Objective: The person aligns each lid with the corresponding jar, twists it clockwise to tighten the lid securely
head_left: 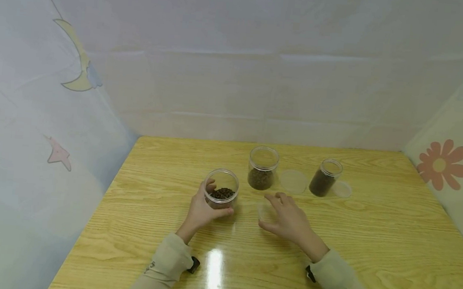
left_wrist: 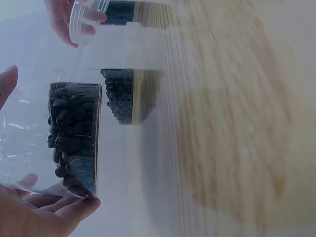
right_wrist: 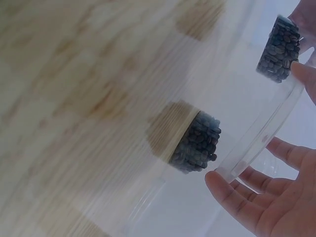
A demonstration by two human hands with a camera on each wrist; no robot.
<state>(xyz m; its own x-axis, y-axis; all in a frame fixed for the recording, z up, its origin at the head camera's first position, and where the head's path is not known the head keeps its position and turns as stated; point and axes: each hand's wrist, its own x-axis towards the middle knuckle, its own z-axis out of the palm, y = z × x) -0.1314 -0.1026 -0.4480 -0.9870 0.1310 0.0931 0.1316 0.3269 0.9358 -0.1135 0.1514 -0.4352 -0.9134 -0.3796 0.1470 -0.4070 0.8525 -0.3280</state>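
Observation:
A clear jar (head_left: 223, 200) with dark coffee beans (left_wrist: 74, 138) in its lower part is in my left hand (head_left: 202, 210). The thumb and fingers wrap its sides, and its open top faces up. In the left wrist view its base shows raised off the tabletop. To the right, my right hand (head_left: 289, 219) grips a clear round lid (right_wrist: 266, 131) by its rim, thumb and fingers on opposite edges. The lid is held roughly level above the table, apart from the jar. Just behind stands a second uncovered jar (head_left: 261, 176), partly filled with dark beans.
A slimmer uncovered jar (head_left: 324, 181) with dark contents stands farther right. One clear lid (head_left: 293, 181) lies between the two standing jars, and a smaller lid (head_left: 342, 189) lies right of the slim one. The wooden table (head_left: 165, 157) meets a printed cloth backdrop (head_left: 220, 84).

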